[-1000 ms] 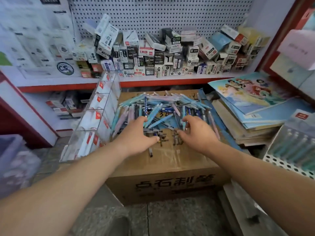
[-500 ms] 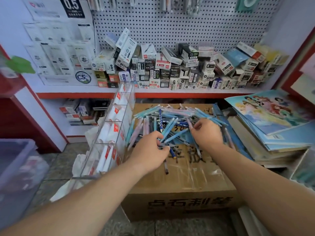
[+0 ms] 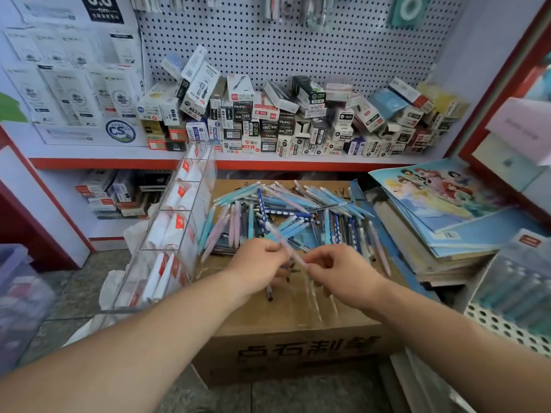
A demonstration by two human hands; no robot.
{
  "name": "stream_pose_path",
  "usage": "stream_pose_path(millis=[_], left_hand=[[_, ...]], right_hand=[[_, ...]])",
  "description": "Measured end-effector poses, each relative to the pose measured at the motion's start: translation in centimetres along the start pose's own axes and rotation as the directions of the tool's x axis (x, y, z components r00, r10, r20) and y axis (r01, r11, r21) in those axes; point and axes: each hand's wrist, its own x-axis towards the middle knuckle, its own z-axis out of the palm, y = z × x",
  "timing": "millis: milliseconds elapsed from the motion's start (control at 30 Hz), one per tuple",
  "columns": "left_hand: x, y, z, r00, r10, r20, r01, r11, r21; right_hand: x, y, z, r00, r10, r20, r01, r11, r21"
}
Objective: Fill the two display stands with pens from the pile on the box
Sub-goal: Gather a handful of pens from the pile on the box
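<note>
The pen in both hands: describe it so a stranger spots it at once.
Find the cardboard box in the middle, topped by a pile of pens. At the pile's near edge the left hand and right hand meet. Both pinch a pale pink pen, slanting above the heap, not lying in it.

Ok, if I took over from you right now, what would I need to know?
Left hand and right hand: both pinch one pink pen above the box.
Pile: lies on the box, large.
Left stand: beside the box, no pens visible in it.
Right stand: blurred, seems to hold some pens.
Left to do: nearly all the filling.
</note>
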Motion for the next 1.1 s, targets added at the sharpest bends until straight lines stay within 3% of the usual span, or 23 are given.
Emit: stream_pose_path(millis=[167, 300, 533, 833, 1100], left_hand=[[0.0, 0.5, -0.3, 0.996, -0.089, 0.006, 0.087, 0.964, -0.251], [-0.5, 0.0, -1.2, 0.991, -0.083, -0.109, 0.064, 0.984, -0.167], [-0.7, -0.5, -2.4, 0.982, -0.047, -0.182, 0.025, 0.992, -0.121], [-0.5, -0.9, -2.7, 0.988, -0.032, -0.15, 0.017, 0.995, -0.1], [-0.8, -0.7, -2.1, 0.995, -0.017, -0.094, 0.007, 0.994, -0.106]], right_hand=[[0.3, 0.4, 1.2, 0.98, -0.196, 0.021, 0.197, 0.979, -0.056], [3.9, 1.4, 1.1, 0.98, -0.188, -0.063, 0.168, 0.955, -0.246], [8.2, 1.0, 2.8, 0.978, -0.208, -0.026, 0.183, 0.908, -0.377], [7.9, 1.4, 2.6, 0.987, -0.149, -0.063, 0.117, 0.925, -0.363], [5.8, 1.4, 1.4, 0.99, -0.054, -0.132, 0.037, 0.991, -0.125]])
